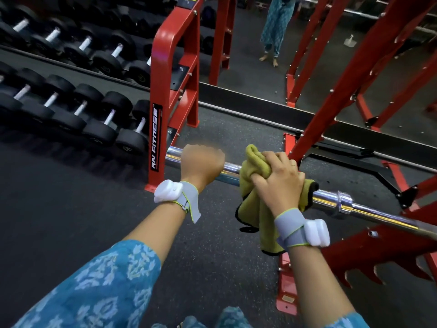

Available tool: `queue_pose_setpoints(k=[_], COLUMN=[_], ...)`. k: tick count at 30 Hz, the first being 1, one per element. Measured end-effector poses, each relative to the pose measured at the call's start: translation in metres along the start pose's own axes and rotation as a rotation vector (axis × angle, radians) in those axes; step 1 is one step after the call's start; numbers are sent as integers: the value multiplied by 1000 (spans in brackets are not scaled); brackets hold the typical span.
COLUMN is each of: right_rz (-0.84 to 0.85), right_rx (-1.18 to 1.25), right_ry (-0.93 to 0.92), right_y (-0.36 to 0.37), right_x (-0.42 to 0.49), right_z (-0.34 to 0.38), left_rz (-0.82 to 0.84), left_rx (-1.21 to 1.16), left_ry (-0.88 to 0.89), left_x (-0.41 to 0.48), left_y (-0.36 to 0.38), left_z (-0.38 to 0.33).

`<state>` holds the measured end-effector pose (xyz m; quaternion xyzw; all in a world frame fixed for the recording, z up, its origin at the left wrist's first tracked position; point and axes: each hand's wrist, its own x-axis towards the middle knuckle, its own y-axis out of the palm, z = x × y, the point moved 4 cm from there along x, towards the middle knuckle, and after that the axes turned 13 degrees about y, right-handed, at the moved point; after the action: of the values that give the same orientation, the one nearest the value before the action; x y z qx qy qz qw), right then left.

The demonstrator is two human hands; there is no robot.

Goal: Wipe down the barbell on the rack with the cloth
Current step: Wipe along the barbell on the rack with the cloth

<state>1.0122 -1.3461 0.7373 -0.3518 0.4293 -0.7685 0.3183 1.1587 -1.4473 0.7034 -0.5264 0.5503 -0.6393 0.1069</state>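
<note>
A chrome barbell (331, 200) lies across the red rack (354, 98), its sleeve end pointing left toward me. My left hand (201, 164) grips the sleeve near its free end, fingers curled over the top. Just right of it, my right hand (279, 181) grips an olive-green cloth (254, 214) wrapped around the sleeve, and the cloth's loose part hangs below the bar. The bar's collar (343, 202) shows to the right of the cloth. Both wrists carry white bands.
A red dumbbell rack (175, 95) with several black dumbbells (101, 129) stands to the left. A mirror (260, 43) behind shows a standing person's reflection. Red rack pegs (378, 263) jut out at lower right. Dark rubber floor (82, 209) lies below.
</note>
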Motion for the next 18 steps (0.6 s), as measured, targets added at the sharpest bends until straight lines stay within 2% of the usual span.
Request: queue_pose_setpoints(k=[3,5,7,10,13,15,18], right_rz=[93,165,203,159,95,99,204], right_rx=[-83,-85,-102,-111,4,17,5], right_ry=[132,133,65,-109,-206,-151,35], right_y=[4,11,17,18,9,2,-3], right_x=[15,25,27,18,11,15,31], right_z=[13,24,32,36,21,6,-10], left_rz=[-7,-3,10,56,245,351,480], left_rx=[-17,-12,-18,21,73,64,2], left_ry=[-7,-9,-9,18,34,25,85], left_x=[0,0,0,3,10,15,24], left_y=[0,-1,-1,-5,-2,0,6], left_z=[-2,0,0,-2,-2,6,8])
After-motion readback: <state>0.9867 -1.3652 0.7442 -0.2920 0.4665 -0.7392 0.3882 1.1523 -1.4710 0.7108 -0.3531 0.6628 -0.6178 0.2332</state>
